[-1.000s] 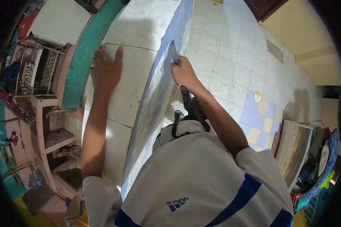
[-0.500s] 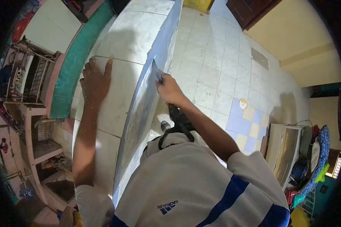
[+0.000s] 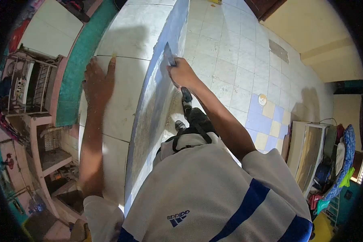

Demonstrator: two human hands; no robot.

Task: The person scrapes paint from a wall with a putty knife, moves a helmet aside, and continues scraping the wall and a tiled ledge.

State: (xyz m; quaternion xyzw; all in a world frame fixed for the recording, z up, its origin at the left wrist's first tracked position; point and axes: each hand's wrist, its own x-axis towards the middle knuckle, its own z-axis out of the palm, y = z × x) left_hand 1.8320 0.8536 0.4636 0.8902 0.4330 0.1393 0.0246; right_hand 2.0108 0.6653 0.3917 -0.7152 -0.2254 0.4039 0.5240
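My right hand (image 3: 184, 74) is closed around the handle of what looks like a putty knife (image 3: 169, 54). Its flat metal blade points away from me and lies against the blue-painted side face (image 3: 159, 64) of a tiled ledge. Along that face the blue has ragged pale edges, and a grey-brown bare stretch (image 3: 159, 115) shows nearer my body. My left hand (image 3: 97, 80) rests on the ledge's white tiles (image 3: 123, 97), fingers stretched out and holding nothing. Most of the knife's handle is hidden in my right hand.
Pale floor tiles (image 3: 220, 60) spread to the right, with a blue and yellow checkered patch (image 3: 266, 121). A glass-fronted cabinet (image 3: 308, 155) stands at the right. On the left are a green band (image 3: 74, 86), a wire rack (image 3: 38, 86) and pink shelving (image 3: 56, 161).
My right hand and the knife have moved slightly forward along the blue face. My left hand stays on the tiles. The whole view has shifted a little.
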